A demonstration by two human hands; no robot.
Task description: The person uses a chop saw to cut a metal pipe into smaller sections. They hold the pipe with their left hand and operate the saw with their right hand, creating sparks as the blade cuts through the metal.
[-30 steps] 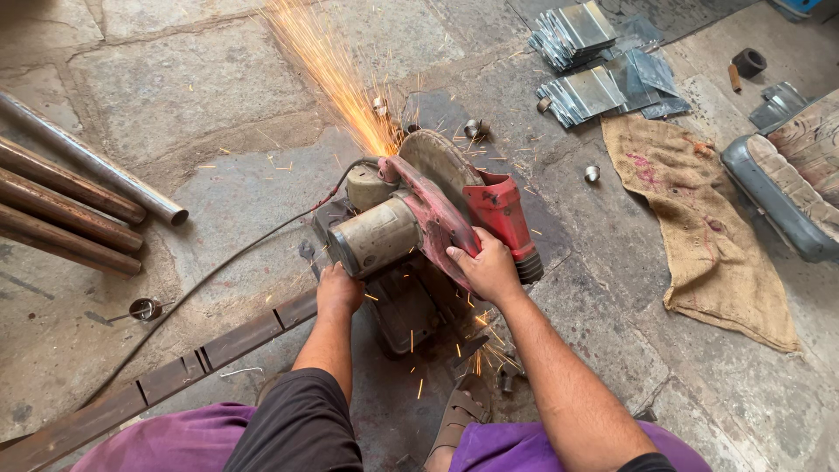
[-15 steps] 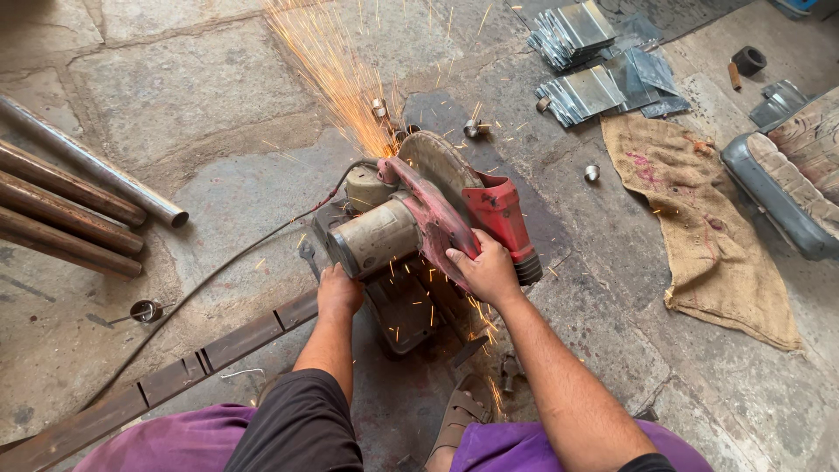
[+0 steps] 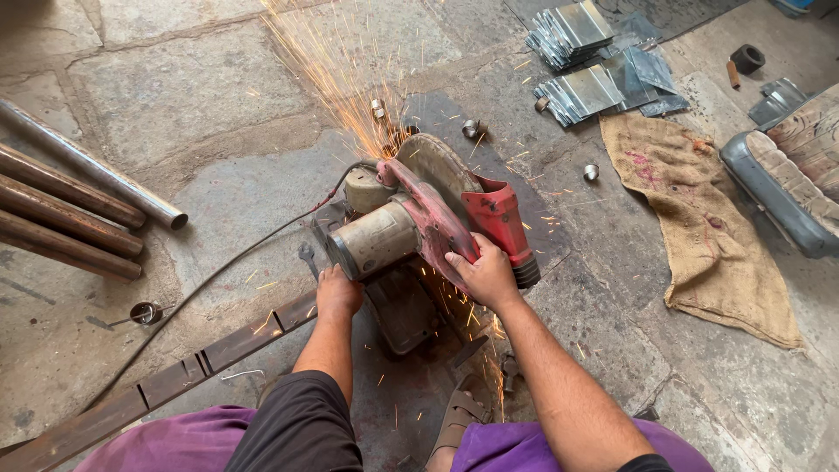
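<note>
Two hands at the chop saw [image 3: 419,223] on the stone floor [image 3: 192,96]: right hand [image 3: 485,278] closed on its red handle, left hand [image 3: 338,293] pressing the steel bar [image 3: 166,385]; sparks [image 3: 336,74] spray wider than half a second ago; pipes [image 3: 70,205] left, burlap sack [image 3: 699,210] right.

— Where is the saw [image 3: 428,223]?
— On the stone floor [image 3: 175,105], in the middle. Right hand [image 3: 483,275] on top of it, left hand [image 3: 337,293] just left, on a long bar [image 3: 175,376].

— And around it?
— Pipes [image 3: 70,205] far left. A sack [image 3: 699,210] to the right, a seat [image 3: 786,183] past that. Stacked plates [image 3: 581,57] behind, far from the saw.
</note>
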